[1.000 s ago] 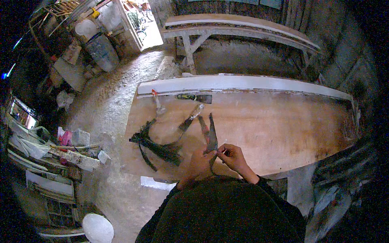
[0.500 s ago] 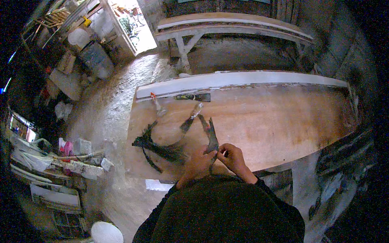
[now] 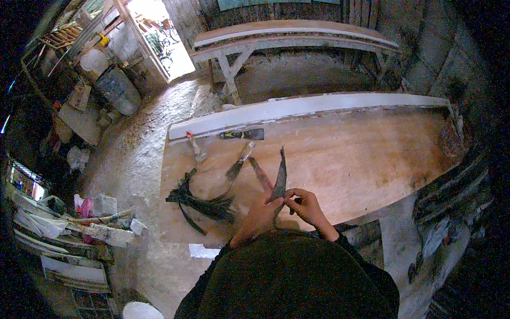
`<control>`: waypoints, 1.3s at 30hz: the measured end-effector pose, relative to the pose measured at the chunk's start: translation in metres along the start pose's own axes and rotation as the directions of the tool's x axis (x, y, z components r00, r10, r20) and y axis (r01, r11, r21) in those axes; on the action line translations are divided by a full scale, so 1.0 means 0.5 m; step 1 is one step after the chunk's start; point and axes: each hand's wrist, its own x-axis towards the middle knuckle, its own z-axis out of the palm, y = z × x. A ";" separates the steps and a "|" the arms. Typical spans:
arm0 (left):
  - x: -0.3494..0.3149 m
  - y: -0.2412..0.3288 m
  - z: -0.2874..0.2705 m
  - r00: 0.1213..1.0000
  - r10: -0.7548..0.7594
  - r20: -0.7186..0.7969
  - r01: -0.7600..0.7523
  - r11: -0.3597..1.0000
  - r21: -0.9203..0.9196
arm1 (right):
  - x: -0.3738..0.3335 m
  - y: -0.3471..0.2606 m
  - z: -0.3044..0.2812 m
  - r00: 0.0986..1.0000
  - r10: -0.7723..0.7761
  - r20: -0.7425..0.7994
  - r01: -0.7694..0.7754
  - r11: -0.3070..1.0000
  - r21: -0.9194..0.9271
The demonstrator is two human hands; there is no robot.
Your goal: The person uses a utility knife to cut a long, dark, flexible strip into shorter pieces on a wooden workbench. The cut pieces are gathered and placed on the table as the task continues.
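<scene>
A dark, limp strip (image 3: 281, 175) is pinched between my hands over the near edge of the wooden table (image 3: 350, 154). Its end sticks up, and a second dark piece with a reddish patch (image 3: 261, 174) spreads away from it in a V. My left hand (image 3: 261, 210) is closed around the lower part, thumb toward the right. The fingertips of my right hand (image 3: 307, 206) press together at the strip's edge; what exactly they grip is too small to make out. Left of my hands lies a tangled bundle of dark strips (image 3: 204, 201).
Beyond the bundle lie a dark tool with a whitish end (image 3: 247, 151), a small pale tool with a red tip (image 3: 195, 146) and a flat dark tool with yellow marks (image 3: 241, 134). A white raised board (image 3: 308, 109) edges the table's far side. Behind stands a long bench (image 3: 297, 40).
The upright dark strip now leans slightly right, and its gap from the reddish-patched piece has widened. My hands stay together in nearly the same place. The whole view has shifted slightly.
</scene>
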 end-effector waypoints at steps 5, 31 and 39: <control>0.003 0.012 0.004 0.999 0.039 0.022 -0.038 0.999 -0.038 | 0.017 0.013 -0.023 0.994 -0.032 0.106 0.027 0.998 0.050; -0.048 -0.051 -0.149 0.838 0.211 -0.504 -0.517 0.604 -0.607 | 0.122 0.164 -0.174 0.988 -0.087 -0.129 -0.051 0.605 -0.794; -0.067 -0.008 -0.206 0.657 0.327 -0.680 -0.570 0.805 -0.164 | 0.138 0.196 -0.209 0.983 -0.050 -0.177 -0.101 0.656 -0.748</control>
